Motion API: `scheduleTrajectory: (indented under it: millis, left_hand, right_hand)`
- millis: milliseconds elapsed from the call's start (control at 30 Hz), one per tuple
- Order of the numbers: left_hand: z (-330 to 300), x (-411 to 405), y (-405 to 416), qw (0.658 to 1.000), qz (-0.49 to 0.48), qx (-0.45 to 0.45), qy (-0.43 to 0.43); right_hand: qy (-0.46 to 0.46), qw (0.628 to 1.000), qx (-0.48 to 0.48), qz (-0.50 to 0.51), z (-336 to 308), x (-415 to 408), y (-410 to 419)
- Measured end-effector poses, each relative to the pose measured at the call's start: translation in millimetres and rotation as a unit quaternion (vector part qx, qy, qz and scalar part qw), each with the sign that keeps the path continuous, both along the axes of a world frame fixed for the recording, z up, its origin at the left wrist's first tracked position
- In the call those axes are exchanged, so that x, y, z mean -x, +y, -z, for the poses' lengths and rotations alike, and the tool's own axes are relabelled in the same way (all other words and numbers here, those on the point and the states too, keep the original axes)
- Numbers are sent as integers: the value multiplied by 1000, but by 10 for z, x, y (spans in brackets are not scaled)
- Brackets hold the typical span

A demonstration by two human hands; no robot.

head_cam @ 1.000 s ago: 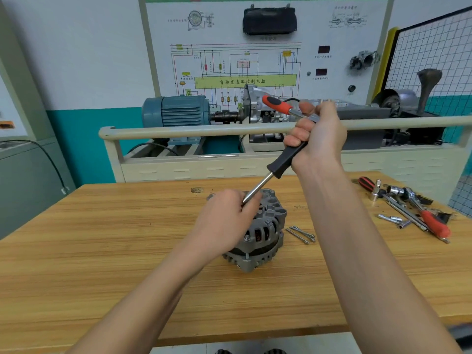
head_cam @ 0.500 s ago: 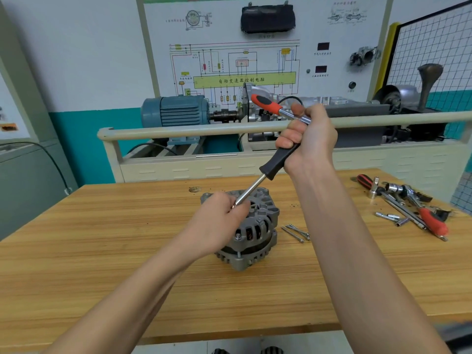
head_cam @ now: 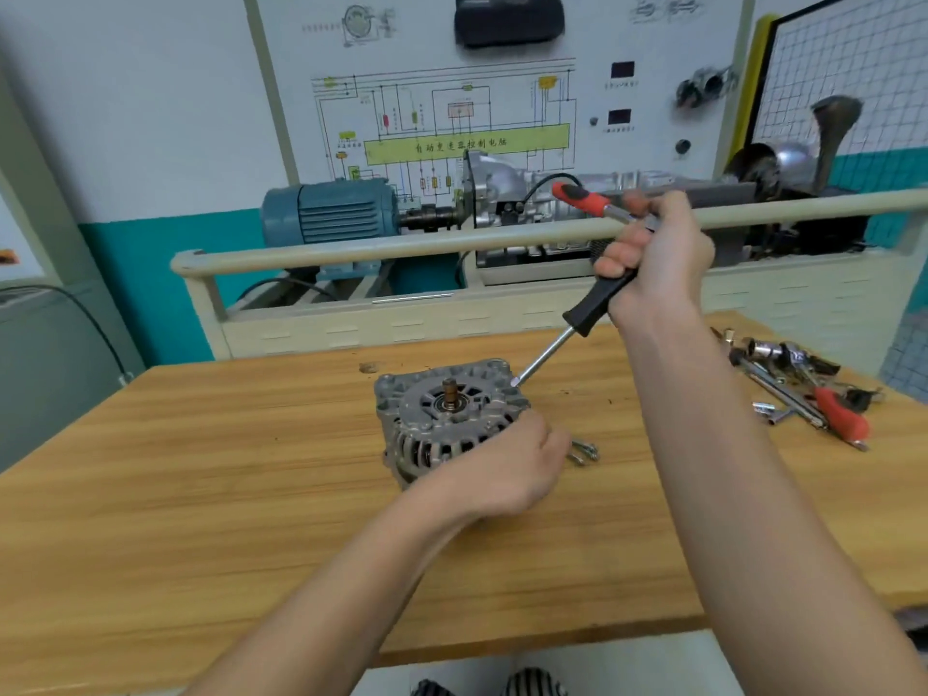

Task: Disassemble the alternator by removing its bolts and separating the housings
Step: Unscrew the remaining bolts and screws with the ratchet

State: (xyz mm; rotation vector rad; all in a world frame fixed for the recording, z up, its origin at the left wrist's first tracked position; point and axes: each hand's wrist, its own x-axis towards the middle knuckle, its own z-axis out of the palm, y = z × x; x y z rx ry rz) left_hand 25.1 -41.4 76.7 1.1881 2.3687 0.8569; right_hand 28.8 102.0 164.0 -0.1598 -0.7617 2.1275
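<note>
Alternator (head_cam: 442, 419) on table (head_cam: 201, 494); loose tools (head_cam: 803, 389) far right.

Alternator (head_cam: 442, 419) on wooden bench, housings still joined.
Grey cast-aluminium body, slotted vents around the side, shaft stub upward at centre; loose bolts (head_cam: 582, 452) lie just beside it.

Alternator (head_cam: 442, 419) on wooden bench (head_cam: 201, 494), left hand (head_cam: 507, 469) gripping its 4 o'clock edge, right hand (head_cam: 658, 258) holding screwdriver (head_cam: 577, 319), tip at its 1 o'clock rim, loose tools (head_cam: 803, 389) at 3 o'clock

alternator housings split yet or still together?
Still together: alternator sits as one body, shaft up, no visible gap. Loose bolts lie beside it.
</note>
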Motion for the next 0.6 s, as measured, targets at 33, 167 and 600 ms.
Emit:
scheduleTrajectory:
  millis: [33, 167, 600]
  left_hand:
    - [98, -7, 148, 1000, 13, 11, -13]
    - [555, 139, 772, 997, -16, 74, 13]
    - [1268, 507, 1316, 938, -185, 189, 224]
  right_hand:
    - [-7, 1000, -6, 8, 24, -11, 27]
    - [-36, 998, -26, 35, 125, -76, 216]
    - [-87, 995, -27, 41, 544, 7, 661]
